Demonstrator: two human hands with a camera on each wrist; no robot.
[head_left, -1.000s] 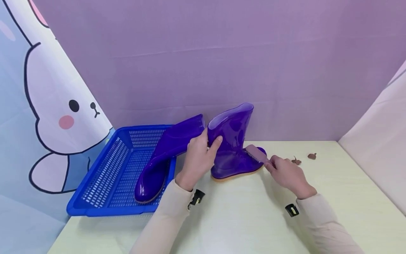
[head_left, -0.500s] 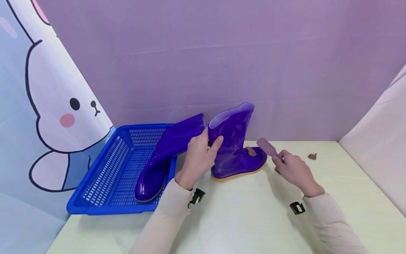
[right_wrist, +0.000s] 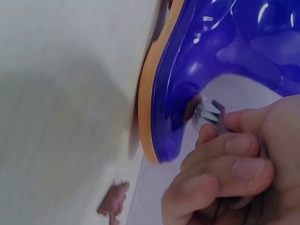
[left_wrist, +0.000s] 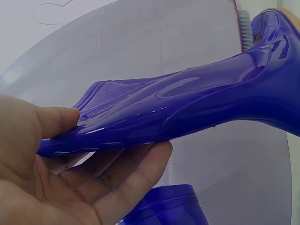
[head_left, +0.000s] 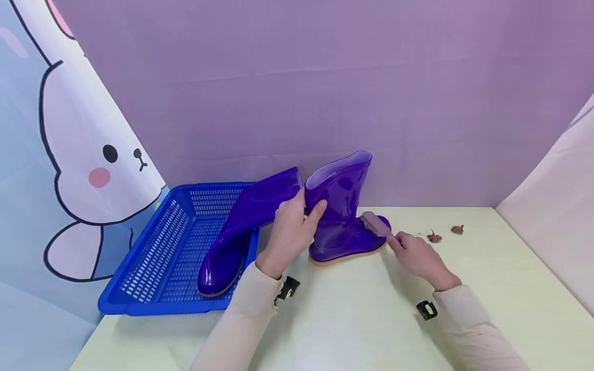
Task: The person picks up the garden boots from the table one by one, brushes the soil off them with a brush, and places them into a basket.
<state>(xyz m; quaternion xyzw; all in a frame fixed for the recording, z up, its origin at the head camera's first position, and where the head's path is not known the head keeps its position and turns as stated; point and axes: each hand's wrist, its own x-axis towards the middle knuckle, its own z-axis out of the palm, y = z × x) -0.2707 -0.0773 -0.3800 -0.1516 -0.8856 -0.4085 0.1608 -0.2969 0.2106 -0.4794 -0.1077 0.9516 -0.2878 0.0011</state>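
A shiny purple rain boot (head_left: 341, 206) with a tan sole stands on the table. My left hand (head_left: 291, 229) grips its shaft near the top opening, thumb on one side and fingers on the other in the left wrist view. My right hand (head_left: 419, 257) holds a brush (head_left: 376, 224) by its mauve handle, the bristles against the top of the boot's foot. In the right wrist view a brown patch (right_wrist: 191, 108) sits on the boot right at the white bristles (right_wrist: 206, 111).
A blue plastic basket (head_left: 181, 308) stands at the left, with a second purple boot (head_left: 225, 257) leaning across its right side. Two brown bits (head_left: 434, 237) lie on the table (head_left: 362, 319) at the right. A purple cloth backdrop (head_left: 325, 93) hangs behind.
The brush lifted off the boot to the right half a second ago, showing a brown patch, and is now back on the foot. The left hand and boot have stayed put.
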